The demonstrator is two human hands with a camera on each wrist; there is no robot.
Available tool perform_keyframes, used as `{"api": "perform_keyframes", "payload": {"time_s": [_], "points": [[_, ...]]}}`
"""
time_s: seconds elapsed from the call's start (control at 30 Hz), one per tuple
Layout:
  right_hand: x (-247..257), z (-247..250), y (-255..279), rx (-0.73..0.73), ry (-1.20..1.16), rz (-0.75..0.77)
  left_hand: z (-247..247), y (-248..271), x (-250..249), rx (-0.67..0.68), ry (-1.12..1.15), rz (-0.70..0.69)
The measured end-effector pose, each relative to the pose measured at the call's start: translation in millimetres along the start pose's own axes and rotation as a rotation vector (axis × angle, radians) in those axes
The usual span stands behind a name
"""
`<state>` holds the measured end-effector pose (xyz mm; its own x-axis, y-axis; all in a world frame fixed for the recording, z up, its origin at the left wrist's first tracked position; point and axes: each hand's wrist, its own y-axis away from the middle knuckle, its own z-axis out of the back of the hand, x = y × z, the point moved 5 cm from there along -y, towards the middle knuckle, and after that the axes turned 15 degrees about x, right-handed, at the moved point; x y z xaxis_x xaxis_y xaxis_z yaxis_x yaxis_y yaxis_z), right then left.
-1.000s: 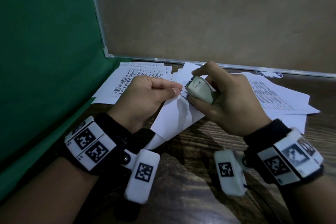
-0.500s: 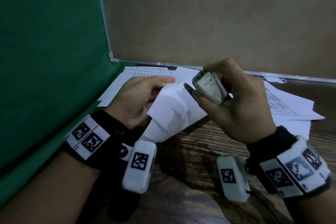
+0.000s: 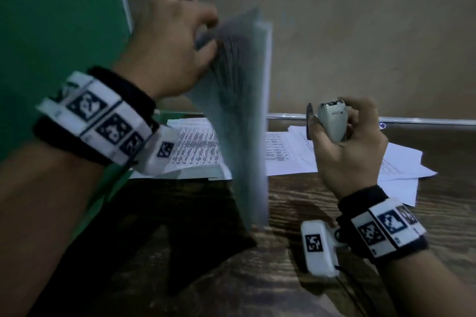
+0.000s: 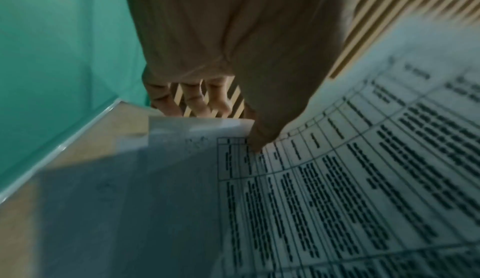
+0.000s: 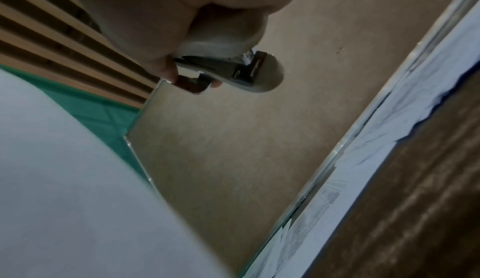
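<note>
Printed sheets (image 3: 195, 147) spread on wooden table (image 3: 231, 285), under left hand (image 3: 167, 41) and beyond right hand (image 3: 353, 157). Green board (image 3: 51, 33) left of left hand. Beige panel (image 3: 360, 33) behind both hands, metal trim (image 3: 425, 120) along base. Wooden slats (image 4: 389, 15) beyond left hand.

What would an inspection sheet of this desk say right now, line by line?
Surface: dark wood-grain table.
Job's things: held sheets, printed and motion-blurred, raised on edge above the table; small grey stapler to their right, apart from them.
Clutter: loose papers spread along the table's back edge.
Hands: left hand grips the held sheets near the top; right hand holds the stapler, fingers curled round it.
Cables: thin dark lead by the right wrist camera.
Surroundings: green panel on the left, brown board behind.
</note>
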<state>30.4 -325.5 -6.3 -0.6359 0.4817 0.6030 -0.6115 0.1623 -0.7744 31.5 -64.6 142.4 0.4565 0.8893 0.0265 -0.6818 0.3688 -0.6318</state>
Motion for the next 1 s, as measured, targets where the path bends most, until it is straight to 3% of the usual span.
{"api": "perform_keyframes", "payload": {"time_s": [0.07,0.23,0.43,0.53,0.67,0.87,0.93,1.0], "points": [[-5,1,-1,-0.023,-0.022,-0.032,13,-18,4,0.110,-0.050,0.019],[-4,8,0,-0.059,-0.032,-0.095,20,-32,25,0.339,0.113,0.188],[5,20,-4,-0.143,-0.012,-0.088,-50,14,68,0.598,0.338,0.461],[15,24,-7,-0.121,-0.022,-0.043,-84,37,82,0.597,0.555,0.604],[20,2,-7,0.177,0.022,-0.003,-116,58,67,0.589,0.867,0.636],[8,-50,18,0.906,0.231,-0.023,-157,82,21,0.613,0.983,0.468],[2,-55,24,1.008,0.258,-0.052,-159,85,12,0.598,1.001,0.428],[-1,-56,23,1.012,0.248,-0.072,-154,85,8,0.549,0.985,0.394]]}}
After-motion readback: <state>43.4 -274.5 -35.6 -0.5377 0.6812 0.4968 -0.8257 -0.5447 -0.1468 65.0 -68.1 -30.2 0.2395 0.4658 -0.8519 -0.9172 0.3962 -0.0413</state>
